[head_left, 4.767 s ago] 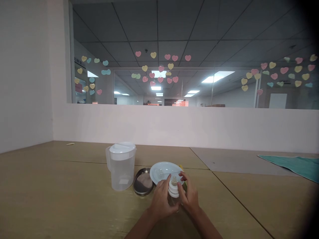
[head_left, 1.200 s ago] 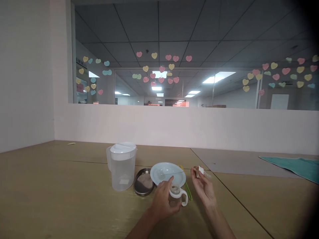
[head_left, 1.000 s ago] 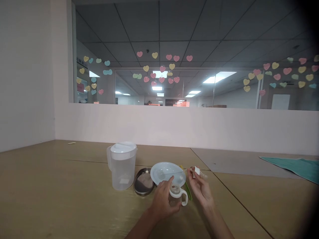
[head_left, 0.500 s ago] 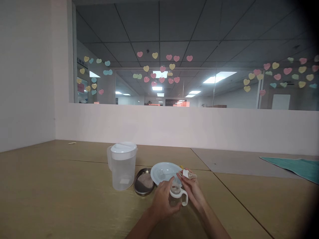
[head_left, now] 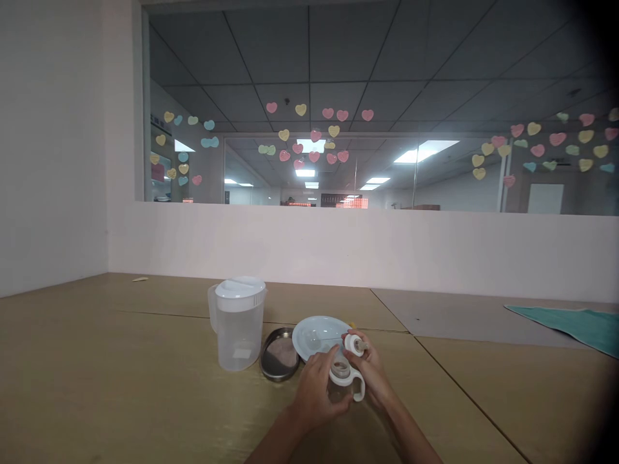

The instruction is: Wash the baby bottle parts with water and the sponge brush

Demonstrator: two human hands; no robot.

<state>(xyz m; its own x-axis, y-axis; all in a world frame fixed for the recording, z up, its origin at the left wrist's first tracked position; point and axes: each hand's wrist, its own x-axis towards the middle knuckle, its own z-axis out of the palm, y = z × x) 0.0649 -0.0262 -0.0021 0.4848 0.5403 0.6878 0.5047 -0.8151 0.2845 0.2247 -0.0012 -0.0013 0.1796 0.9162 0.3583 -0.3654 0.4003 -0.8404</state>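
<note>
My left hand (head_left: pixel 314 392) is wrapped round a clear baby bottle (head_left: pixel 341 370) with a white ring and a curved white handle. The bottle is upright and its mouth is uncovered. Just above and to the right of that mouth, my right hand (head_left: pixel 376 370) grips the bottle's white teat cap (head_left: pixel 353 345), the clear teat pointing right, apart from the bottle. Behind both hands lies a pale blue plate (head_left: pixel 302 334) bearing a small clear item with a thin handle; its kind is unclear.
A lidded translucent pitcher (head_left: pixel 240 335) stands left of my hands. Between it and the plate sits an oval metal dish (head_left: pixel 276 372) with pale contents. A teal cloth (head_left: pixel 575 323) lies at the far right of the table. A wall with a window rises behind.
My right hand has turned the teat cap and brought it slightly left and down, nearer the bottle's mouth. The left hand and bottle have hardly moved.
</note>
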